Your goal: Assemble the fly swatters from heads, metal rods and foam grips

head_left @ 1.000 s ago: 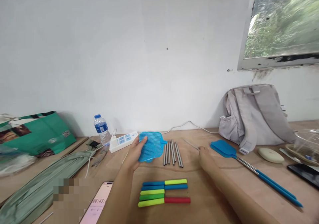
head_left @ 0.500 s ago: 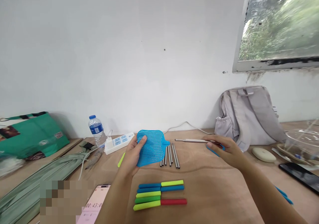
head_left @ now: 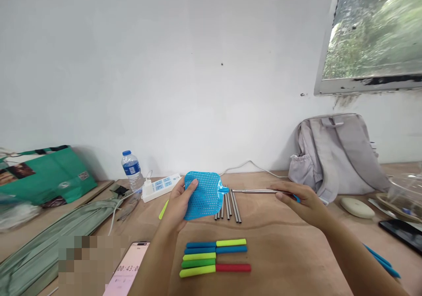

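My left hand (head_left: 180,199) grips a blue perforated fly swatter head (head_left: 205,195), thumb on its front face. Its narrow neck points right. My right hand (head_left: 301,199) is closed around a thin metal rod (head_left: 255,191), held level; a bit of blue shows at the fingers. The rod's left tip meets or nearly meets the neck; I cannot tell whether it is inside. Behind and below lie several metal tubes (head_left: 236,208) on the table. Nearer me are rows of coloured foam grips, among them a red one (head_left: 233,268) and a green one (head_left: 198,263).
A phone with a running timer (head_left: 127,269) lies left of the grips. Further back stand a power strip (head_left: 161,188), a water bottle (head_left: 132,173) and a green bag (head_left: 56,177). On the right are a grey backpack (head_left: 339,155), a pale oval object (head_left: 357,208) and a dark phone (head_left: 400,234).
My right hand has brought the rod left and slightly down, closing the gap to the swatter head's neck. My left hand still holds the head. The whole view has shifted slightly.
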